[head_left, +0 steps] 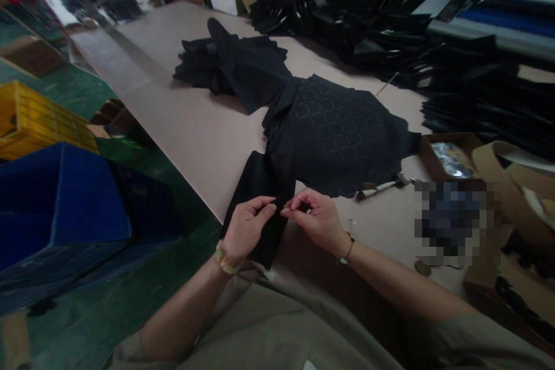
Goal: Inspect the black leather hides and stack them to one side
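Note:
Near the table's front edge, a black fabric piece [255, 179] is pinched between the thumb and fingers of my left hand [247, 228]. Part of it drapes over the edge toward my body. My right hand [318, 217] is closed in a pinch right beside the fabric's edge; whatever its fingertips hold is too small to make out. Just beyond my hands lies a stack of black fabric pieces [333, 127] with a diamond line pattern. Farther left on the table is a second, loosely folded pile of black fabric [247, 63].
A blue bin [95, 196] and a yellow crate [47, 118] stand on the floor at left. Many black pieces [368, 34] line the table's far side. To the right are a small cardboard box [451, 156], a larger open carton [485, 277] and a blurred-out patch [453, 219].

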`<move>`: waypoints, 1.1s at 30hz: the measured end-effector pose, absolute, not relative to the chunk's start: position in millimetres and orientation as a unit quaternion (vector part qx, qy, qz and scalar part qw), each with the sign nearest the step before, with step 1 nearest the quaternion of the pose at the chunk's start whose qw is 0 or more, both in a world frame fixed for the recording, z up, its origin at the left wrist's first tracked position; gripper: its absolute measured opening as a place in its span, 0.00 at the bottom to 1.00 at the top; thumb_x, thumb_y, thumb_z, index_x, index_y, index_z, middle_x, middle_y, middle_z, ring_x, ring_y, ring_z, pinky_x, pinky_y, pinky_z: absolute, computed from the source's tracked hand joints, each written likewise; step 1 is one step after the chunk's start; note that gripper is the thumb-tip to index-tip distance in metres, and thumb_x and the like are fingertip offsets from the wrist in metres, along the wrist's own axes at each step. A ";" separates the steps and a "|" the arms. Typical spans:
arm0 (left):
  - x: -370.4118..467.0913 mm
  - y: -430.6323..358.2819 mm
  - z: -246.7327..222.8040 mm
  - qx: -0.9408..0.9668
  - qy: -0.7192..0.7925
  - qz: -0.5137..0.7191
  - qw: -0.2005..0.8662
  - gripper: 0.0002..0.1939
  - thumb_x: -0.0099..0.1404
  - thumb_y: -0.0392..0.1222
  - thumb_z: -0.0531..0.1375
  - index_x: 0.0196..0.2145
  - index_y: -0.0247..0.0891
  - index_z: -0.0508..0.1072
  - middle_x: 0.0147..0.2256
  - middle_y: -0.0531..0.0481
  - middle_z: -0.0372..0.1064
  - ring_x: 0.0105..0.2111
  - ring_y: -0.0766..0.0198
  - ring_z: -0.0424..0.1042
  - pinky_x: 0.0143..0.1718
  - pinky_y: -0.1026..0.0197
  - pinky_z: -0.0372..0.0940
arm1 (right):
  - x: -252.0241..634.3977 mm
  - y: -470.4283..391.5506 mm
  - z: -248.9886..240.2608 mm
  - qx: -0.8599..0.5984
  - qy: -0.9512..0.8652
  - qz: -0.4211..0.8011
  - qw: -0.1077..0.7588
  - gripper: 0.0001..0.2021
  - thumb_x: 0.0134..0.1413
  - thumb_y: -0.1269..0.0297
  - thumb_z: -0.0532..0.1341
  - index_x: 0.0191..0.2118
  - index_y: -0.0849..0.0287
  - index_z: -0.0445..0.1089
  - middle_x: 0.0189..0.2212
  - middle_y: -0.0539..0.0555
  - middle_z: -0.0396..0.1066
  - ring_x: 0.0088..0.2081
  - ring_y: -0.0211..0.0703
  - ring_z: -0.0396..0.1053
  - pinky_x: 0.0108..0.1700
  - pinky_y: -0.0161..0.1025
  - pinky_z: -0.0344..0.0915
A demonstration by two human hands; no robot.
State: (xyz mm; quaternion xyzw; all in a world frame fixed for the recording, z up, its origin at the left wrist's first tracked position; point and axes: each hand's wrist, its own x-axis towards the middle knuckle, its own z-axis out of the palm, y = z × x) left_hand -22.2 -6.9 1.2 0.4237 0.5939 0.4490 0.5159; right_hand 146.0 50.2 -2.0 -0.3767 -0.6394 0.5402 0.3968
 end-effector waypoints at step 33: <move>7.0 -2.1 4.3 0.348 0.547 0.564 0.512 0.15 0.63 0.48 0.64 0.44 0.37 0.79 0.39 0.49 0.78 0.41 0.61 0.74 0.47 0.61 0.67 | 148.2 49.0 -3.3 -0.333 -0.668 0.408 0.526 0.02 0.52 0.67 0.69 0.33 0.52 0.79 0.31 0.52 0.78 0.32 0.42 0.75 0.35 0.39 0.74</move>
